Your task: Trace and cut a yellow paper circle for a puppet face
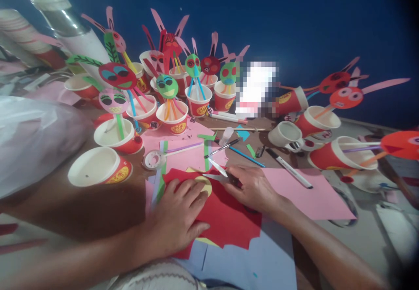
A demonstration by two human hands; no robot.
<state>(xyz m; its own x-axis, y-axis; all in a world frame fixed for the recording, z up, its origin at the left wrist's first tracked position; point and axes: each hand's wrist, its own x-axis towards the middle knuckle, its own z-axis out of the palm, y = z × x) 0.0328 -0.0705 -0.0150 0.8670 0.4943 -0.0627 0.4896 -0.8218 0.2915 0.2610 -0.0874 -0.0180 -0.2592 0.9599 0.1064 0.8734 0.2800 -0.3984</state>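
My left hand (180,213) lies flat with its fingers spread on a sheet of red paper (225,220). Its fingertips press on a pale yellow rounded piece of paper (206,186) that rests on the red sheet. A pair of scissors (218,171) is in my right hand (253,187), its two blades parted and pointing left beside the yellow piece. My right fingers wrap round the handles and hide most of them. The red sheet has a scalloped, cut lower right edge. Pink, green and light blue paper (275,255) lies beneath.
Paper cups (98,167) with paper faces on straws stand along the back and both sides. A white mug (285,136), a marker (290,167), a tape roll (153,160), pens and paper scraps lie closer in. A plastic bag (39,141) bulges at left.
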